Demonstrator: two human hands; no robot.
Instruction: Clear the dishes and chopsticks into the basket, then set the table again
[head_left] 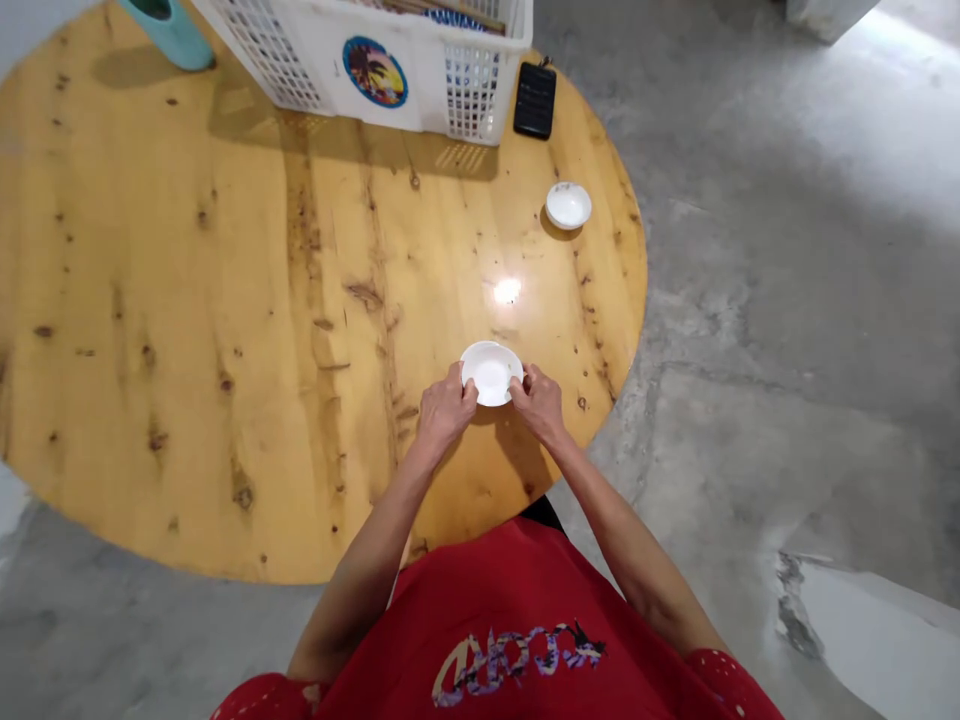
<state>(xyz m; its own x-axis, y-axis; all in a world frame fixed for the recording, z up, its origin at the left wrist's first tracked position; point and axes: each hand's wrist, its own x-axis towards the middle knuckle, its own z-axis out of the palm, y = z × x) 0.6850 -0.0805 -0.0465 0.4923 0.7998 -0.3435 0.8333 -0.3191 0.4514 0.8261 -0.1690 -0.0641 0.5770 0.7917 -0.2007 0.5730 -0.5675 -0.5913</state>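
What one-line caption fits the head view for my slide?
Left hand and right hand grip a small white dish at a round wooden table; second dish and basket beyond.

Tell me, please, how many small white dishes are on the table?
2. The near dish is held between the left hand and right hand; the far dish lies near the black device. The white basket may hide more.

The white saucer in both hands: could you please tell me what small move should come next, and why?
Probably set the saucer flat on the table and let go. The left hand and right hand each pinch its rim from opposite sides, and bare wood lies beneath it, well clear of the small dish.
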